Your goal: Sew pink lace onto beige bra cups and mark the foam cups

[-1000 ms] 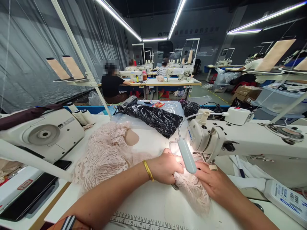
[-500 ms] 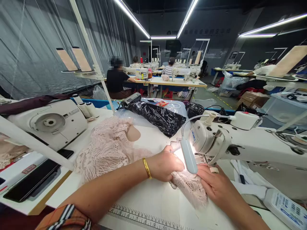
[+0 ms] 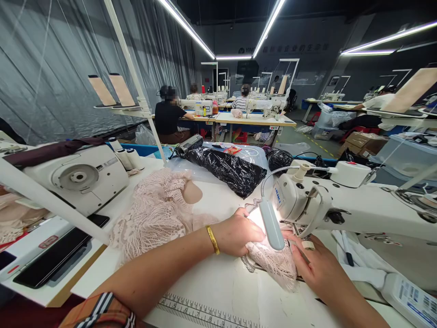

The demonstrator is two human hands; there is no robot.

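Under the lit lamp point(image 3: 271, 225), a piece of pale pink lace fabric point(image 3: 275, 262) lies beside the needle area of a white sewing machine point(image 3: 355, 198). My left hand point(image 3: 241, 234), with a gold bangle at the wrist, is closed on the upper left part of this lace; its fingertips are partly hidden. On the right edge of the cloth rests my right hand point(image 3: 312, 259), its fingers stretched toward the presser foot and its thumb apart. The lamp and machine head hide the needle. A larger heap of pink lace point(image 3: 153, 212) sits left of my forearm.
A black plastic bag point(image 3: 225, 168) lies behind the work area. A second machine point(image 3: 78, 177) and thread cones point(image 3: 131, 159) stand at left. A printed ruler point(image 3: 198, 312) runs along the table's front. A person in black point(image 3: 169, 116) sits farther back.
My right thumb has spread away from the lace, and the right fingers have shifted slightly. My left hand keeps its grip. The whole view has moved a little.
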